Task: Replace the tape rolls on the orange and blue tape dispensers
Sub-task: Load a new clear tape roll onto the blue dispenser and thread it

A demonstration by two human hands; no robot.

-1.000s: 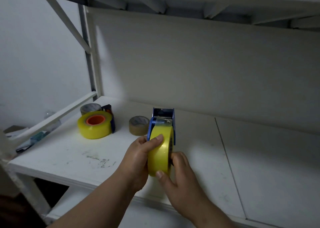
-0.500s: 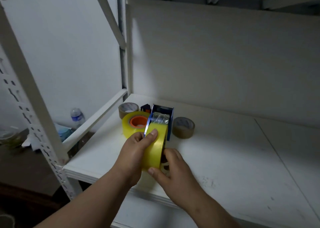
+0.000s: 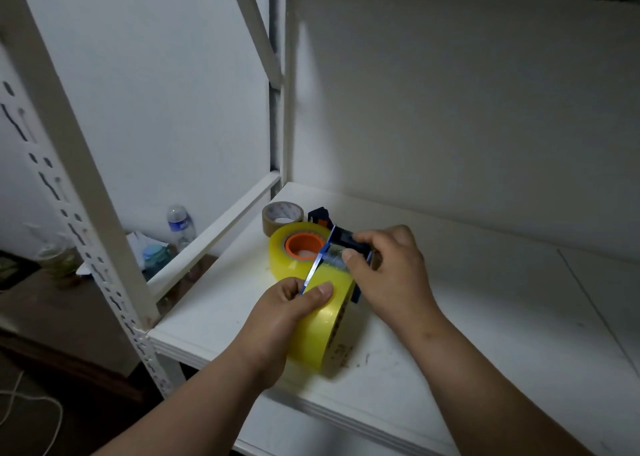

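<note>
A yellow tape roll (image 3: 325,320) sits mounted in the blue tape dispenser (image 3: 320,263), held upright over the white shelf (image 3: 450,334). My left hand (image 3: 291,310) grips the roll and dispenser from the left, thumb pressed on the roll's top. My right hand (image 3: 388,268) pinches the clear tape end at the dispenser's front, thumb on the film. Behind them lies a second yellow roll on the orange dispenser (image 3: 303,246), flat on the shelf, its dark blade end (image 3: 318,217) showing at the back.
A brown used tape core (image 3: 282,218) lies at the shelf's back left corner. The rack's white upright (image 3: 79,185) and a side rail (image 3: 214,237) border the left edge. A water bottle (image 3: 180,227) and clutter sit beyond, lower left.
My right hand has moved from under the roll up to the dispenser's front and pinched the tape end. The view has shifted, so the shelf's left edge shows more.
</note>
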